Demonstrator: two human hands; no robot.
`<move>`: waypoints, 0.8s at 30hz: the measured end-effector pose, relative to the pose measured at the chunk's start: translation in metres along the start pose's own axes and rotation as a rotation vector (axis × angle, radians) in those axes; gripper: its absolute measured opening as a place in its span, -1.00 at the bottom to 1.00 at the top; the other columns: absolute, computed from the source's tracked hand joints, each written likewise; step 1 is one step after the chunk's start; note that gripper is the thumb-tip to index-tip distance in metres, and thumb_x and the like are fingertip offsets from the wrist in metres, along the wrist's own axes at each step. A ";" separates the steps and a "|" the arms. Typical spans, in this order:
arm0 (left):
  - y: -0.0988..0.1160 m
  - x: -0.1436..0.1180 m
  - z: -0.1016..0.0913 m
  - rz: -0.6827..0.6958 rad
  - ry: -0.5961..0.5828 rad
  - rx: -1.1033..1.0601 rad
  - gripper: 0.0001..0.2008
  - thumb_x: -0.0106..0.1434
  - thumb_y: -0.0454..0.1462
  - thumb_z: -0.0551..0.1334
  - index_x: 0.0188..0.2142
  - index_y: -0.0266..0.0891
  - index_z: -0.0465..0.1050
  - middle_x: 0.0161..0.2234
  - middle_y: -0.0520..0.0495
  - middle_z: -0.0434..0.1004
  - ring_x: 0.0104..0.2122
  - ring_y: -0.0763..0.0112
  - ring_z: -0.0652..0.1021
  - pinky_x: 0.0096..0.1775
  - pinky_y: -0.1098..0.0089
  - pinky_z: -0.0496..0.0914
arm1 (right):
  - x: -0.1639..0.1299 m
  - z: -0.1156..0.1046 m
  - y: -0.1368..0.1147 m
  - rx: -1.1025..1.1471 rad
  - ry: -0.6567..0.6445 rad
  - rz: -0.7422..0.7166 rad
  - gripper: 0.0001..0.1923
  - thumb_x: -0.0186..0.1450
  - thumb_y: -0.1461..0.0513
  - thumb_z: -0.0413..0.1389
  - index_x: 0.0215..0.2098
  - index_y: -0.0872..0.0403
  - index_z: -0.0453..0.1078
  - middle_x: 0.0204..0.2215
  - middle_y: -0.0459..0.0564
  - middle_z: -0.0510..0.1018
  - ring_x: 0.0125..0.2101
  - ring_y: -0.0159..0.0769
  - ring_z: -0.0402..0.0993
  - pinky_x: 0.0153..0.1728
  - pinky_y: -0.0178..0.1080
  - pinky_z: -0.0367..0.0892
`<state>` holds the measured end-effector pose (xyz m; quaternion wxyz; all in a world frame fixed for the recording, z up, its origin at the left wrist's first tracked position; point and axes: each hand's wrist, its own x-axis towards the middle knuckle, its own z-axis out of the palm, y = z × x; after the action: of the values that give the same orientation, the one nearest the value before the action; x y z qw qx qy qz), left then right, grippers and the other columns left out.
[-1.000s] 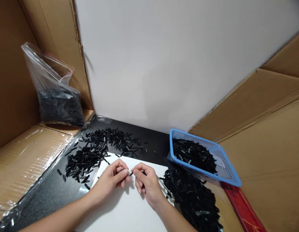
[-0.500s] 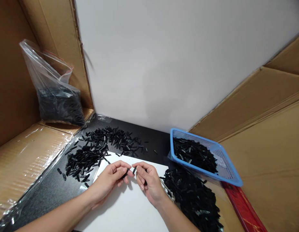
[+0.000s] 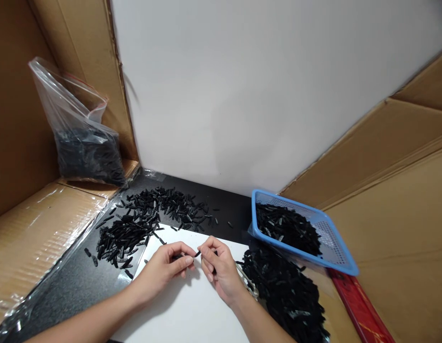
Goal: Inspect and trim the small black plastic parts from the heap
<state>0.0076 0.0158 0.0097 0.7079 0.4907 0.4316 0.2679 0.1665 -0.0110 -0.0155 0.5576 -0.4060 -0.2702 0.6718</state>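
held black piece (image 3: 196,254) — too small, forearms cropped

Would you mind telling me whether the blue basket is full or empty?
Partly full. The blue basket holds a heap of small black parts at its left end, while bare mesh floor shows at the right end.

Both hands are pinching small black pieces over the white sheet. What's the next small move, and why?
Probably bring the two pieces together end to end. The left hand pinches a small black piece, the right hand pinches another, and their tips face each other, almost touching, above the white sheet. Whether they already touch is too small to tell.
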 end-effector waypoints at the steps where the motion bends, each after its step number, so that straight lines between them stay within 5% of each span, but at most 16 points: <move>1: -0.001 0.000 0.000 0.010 -0.008 0.021 -0.67 0.08 -0.05 0.36 -0.32 -0.27 0.51 -0.50 0.04 0.48 -0.54 0.51 0.36 -0.45 0.47 0.17 | 0.000 0.000 0.000 -0.006 -0.002 -0.001 -0.60 0.04 0.05 0.37 -0.57 0.08 0.28 -0.82 -0.33 0.20 -0.82 -0.61 -0.02 -0.75 -0.44 -0.18; 24: 0.002 -0.001 0.002 -0.030 -0.037 0.018 -0.65 0.06 -0.02 0.37 -0.41 -0.29 0.51 -0.53 0.03 0.49 -0.56 0.50 0.34 -0.46 0.46 0.15 | -0.003 0.002 0.000 -0.116 0.010 0.000 -0.59 0.07 0.00 0.33 -0.56 0.09 0.28 -0.82 -0.30 0.23 -0.81 -0.57 0.00 -0.75 -0.42 -0.21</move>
<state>0.0089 0.0151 0.0118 0.7152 0.4956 0.4280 0.2442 0.1646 -0.0134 -0.0138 0.5345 -0.4409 -0.3060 0.6529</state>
